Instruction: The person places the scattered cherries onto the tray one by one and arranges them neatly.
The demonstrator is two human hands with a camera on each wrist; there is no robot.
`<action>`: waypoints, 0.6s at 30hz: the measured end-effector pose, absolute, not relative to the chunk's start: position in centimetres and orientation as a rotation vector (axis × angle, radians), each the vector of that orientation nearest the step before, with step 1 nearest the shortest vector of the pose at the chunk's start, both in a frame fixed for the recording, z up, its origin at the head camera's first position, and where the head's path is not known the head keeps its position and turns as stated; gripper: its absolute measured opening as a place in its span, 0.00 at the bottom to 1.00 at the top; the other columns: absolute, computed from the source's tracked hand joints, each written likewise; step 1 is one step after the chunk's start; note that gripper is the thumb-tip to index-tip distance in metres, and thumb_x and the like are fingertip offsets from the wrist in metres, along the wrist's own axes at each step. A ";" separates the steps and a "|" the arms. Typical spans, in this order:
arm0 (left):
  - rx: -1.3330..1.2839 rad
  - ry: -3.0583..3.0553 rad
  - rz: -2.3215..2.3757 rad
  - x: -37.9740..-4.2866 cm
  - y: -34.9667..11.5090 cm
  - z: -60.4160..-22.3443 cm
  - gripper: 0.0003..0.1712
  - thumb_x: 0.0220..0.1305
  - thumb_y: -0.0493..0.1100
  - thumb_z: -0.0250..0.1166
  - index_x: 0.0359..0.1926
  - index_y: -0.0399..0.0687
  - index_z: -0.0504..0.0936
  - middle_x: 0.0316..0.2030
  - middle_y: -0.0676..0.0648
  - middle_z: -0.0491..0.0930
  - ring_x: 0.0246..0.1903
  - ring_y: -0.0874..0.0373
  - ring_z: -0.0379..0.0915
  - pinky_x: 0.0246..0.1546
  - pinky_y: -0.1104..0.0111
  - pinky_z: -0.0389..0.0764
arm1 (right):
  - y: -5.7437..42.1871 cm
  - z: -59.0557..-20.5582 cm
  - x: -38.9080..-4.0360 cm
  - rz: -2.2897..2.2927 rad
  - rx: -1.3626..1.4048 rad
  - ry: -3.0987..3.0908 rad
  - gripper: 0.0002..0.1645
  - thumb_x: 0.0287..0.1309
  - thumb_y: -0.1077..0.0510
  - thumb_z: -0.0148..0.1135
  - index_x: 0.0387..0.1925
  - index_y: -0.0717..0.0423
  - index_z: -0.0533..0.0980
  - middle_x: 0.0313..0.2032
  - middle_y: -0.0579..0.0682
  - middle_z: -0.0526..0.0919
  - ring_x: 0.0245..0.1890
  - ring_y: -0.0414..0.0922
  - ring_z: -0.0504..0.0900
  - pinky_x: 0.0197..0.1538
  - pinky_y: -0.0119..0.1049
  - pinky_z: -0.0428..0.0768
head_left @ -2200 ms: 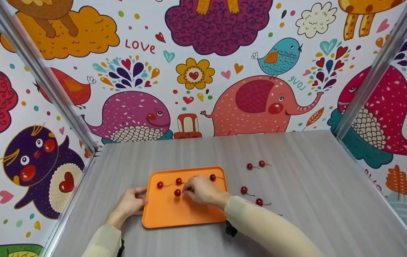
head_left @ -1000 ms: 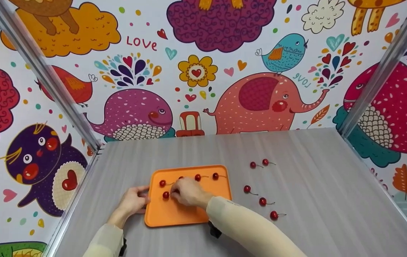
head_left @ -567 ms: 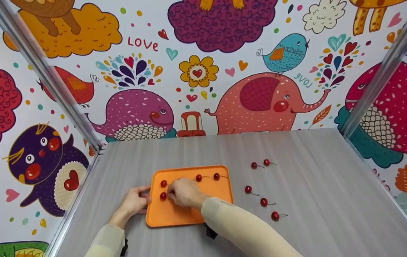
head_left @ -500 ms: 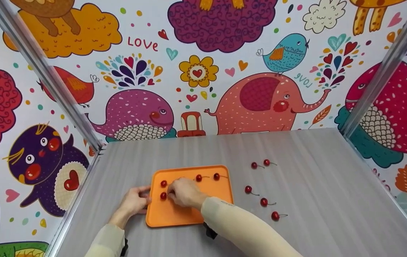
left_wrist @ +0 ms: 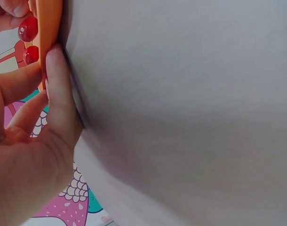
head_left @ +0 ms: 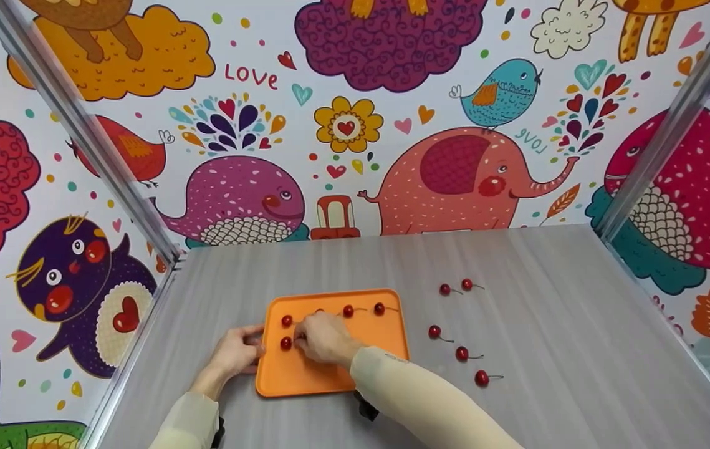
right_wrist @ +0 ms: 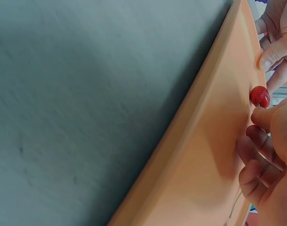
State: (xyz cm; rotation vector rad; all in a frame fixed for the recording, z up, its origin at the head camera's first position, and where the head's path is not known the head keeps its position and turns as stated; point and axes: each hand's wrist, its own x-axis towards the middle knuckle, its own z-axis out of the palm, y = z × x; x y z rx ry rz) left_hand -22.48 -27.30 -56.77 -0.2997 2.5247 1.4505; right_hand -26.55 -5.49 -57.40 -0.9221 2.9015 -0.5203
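Observation:
An orange tray lies on the grey table. My left hand grips its left rim, and in the left wrist view the fingers lie against the edge from both sides. My right hand is over the tray, pinching a red cherry by its stem near the left side; the right wrist view has this cherry low over the tray surface at the fingertips. Behind it sits another cherry. Along the back of the tray are more cherries, one of them mostly hidden by my right hand.
Several loose cherries with stems lie on the table right of the tray, among them a far cherry and a near cherry. A patterned wall stands behind the table, with metal posts at the corners.
My right hand has carried the cherry leftward across the tray, from near its middle to below the back-left cherry, and has hardly moved over the last half second. The left hand stays at the rim.

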 end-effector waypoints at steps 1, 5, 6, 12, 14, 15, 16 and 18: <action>-0.298 2.526 1.451 -22.5 -27.3 -56.8 0.36 0.70 0.27 0.66 0.78 0.33 0.76 0.42 0.42 0.82 0.36 0.54 0.84 0.37 0.56 0.94 | -5.5 -57.4 -26.6 -0.523 -0.925 2.902 0.08 0.75 0.51 0.73 0.39 0.40 0.94 0.40 0.37 0.95 0.42 0.37 0.89 0.50 0.35 0.89; -0.296 2.522 1.459 -22.4 -27.3 -56.7 0.36 0.70 0.27 0.65 0.78 0.32 0.76 0.43 0.41 0.81 0.37 0.53 0.85 0.38 0.56 0.94 | -5.6 -57.5 -26.5 -0.511 -0.928 2.916 0.07 0.75 0.51 0.73 0.40 0.40 0.94 0.41 0.37 0.95 0.44 0.38 0.90 0.52 0.36 0.89; -0.296 2.523 1.460 -22.4 -27.3 -56.7 0.35 0.70 0.27 0.65 0.78 0.32 0.76 0.43 0.41 0.81 0.37 0.53 0.85 0.38 0.56 0.94 | -5.6 -57.5 -26.5 -0.509 -0.929 2.918 0.07 0.76 0.51 0.73 0.40 0.40 0.94 0.42 0.37 0.95 0.44 0.38 0.90 0.52 0.36 0.90; -0.294 2.530 1.453 -22.4 -27.3 -56.6 0.34 0.72 0.28 0.66 0.78 0.32 0.77 0.44 0.40 0.82 0.36 0.53 0.85 0.38 0.55 0.94 | -5.6 -57.5 -26.3 -0.517 -0.925 2.904 0.07 0.77 0.50 0.72 0.43 0.41 0.94 0.43 0.39 0.94 0.45 0.38 0.88 0.54 0.35 0.89; -0.294 2.530 1.454 -22.4 -27.2 -56.6 0.34 0.72 0.28 0.66 0.78 0.32 0.77 0.45 0.40 0.82 0.37 0.53 0.85 0.39 0.54 0.94 | -5.6 -57.6 -26.3 -0.528 -0.926 2.900 0.07 0.77 0.50 0.72 0.44 0.41 0.94 0.44 0.40 0.93 0.45 0.38 0.87 0.54 0.35 0.88; -0.295 2.528 1.455 -22.4 -27.2 -56.6 0.34 0.72 0.28 0.66 0.78 0.33 0.77 0.45 0.40 0.82 0.37 0.53 0.85 0.39 0.55 0.94 | -5.6 -57.6 -26.2 -0.527 -0.930 2.902 0.07 0.77 0.50 0.72 0.44 0.41 0.94 0.44 0.40 0.93 0.45 0.38 0.87 0.54 0.35 0.88; -0.294 2.527 1.455 -22.4 -27.2 -56.6 0.34 0.72 0.28 0.66 0.78 0.33 0.77 0.45 0.40 0.82 0.37 0.53 0.85 0.39 0.55 0.94 | -5.6 -57.7 -26.2 -0.534 -0.929 2.902 0.07 0.77 0.50 0.72 0.44 0.41 0.94 0.44 0.40 0.92 0.45 0.38 0.87 0.54 0.35 0.88; -0.296 2.523 1.460 -22.4 -27.2 -56.6 0.34 0.72 0.28 0.66 0.78 0.33 0.77 0.44 0.40 0.82 0.36 0.53 0.85 0.38 0.55 0.94 | -5.5 -57.8 -26.1 -0.540 -0.938 2.912 0.07 0.77 0.50 0.72 0.45 0.41 0.94 0.44 0.41 0.92 0.45 0.38 0.87 0.53 0.34 0.88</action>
